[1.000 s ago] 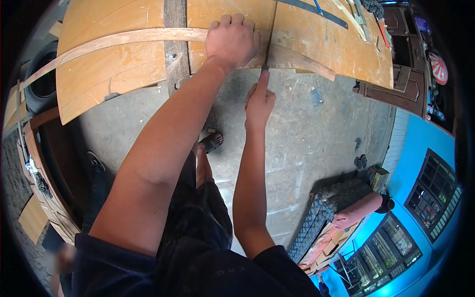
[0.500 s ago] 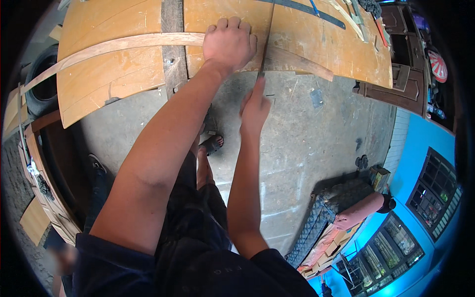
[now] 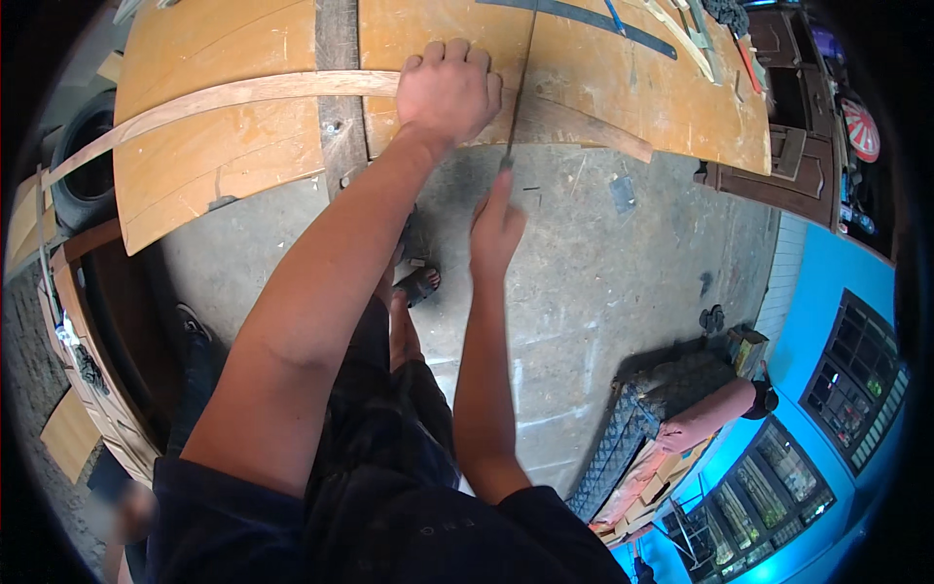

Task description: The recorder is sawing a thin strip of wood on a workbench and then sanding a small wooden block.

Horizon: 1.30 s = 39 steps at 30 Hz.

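A long curved wooden strip [image 3: 243, 92] lies across an orange plywood worktop [image 3: 214, 165]. My left hand [image 3: 448, 90] is curled into a fist and presses down on the strip near the worktop's front edge. Just to its right, a thin saw blade [image 3: 519, 88] crosses the strip, running from the worktop down past its edge. My right hand [image 3: 494, 222] is below the edge, over the concrete floor, closed around the saw's handle end with the forefinger stretched along it.
A dark plank [image 3: 336, 88] divides the worktop. A long dark straightedge [image 3: 584, 19] and small tools lie at its far right. A tyre [image 3: 88, 165] stands at left, a brown cabinet [image 3: 769, 170] at right, another tyre [image 3: 632, 428] by the blue wall. My sandalled foot [image 3: 418, 284] is below.
My right hand has drawn back toward my body, pulling the saw out from the strip. My left hand stays on the strip.
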{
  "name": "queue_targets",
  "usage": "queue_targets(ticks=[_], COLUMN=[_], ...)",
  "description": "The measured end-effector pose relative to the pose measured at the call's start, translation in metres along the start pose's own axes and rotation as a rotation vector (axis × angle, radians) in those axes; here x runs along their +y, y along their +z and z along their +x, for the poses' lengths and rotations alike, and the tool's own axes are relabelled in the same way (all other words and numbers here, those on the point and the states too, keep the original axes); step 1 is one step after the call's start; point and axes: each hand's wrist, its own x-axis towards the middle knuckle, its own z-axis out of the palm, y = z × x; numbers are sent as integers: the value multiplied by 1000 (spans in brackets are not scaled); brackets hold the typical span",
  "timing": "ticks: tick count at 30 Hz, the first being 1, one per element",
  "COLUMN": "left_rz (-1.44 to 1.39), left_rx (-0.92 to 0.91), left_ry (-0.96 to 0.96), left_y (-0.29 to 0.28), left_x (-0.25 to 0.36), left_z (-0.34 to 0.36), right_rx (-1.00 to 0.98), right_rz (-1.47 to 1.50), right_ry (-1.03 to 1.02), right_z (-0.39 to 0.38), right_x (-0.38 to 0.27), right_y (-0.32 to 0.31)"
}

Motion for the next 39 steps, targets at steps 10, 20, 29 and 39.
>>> queue_targets(ticks=[10, 20, 29, 39], left_rz=[20, 37, 28, 33], left_rx=[-17, -8, 5, 1], left_ry=[14, 10, 14, 16], left_y=[-1, 0, 1, 3], left_x=[1, 2, -4, 1], left_z=[0, 5, 1, 1], right_rx=[24, -43, -46, -11], right_rz=[94, -75, 143, -68], right_ry=[126, 127, 177, 5], right_z=[-88, 36, -81, 20], right_x=[41, -35, 21, -13], right_y=[-23, 3, -31, 4])
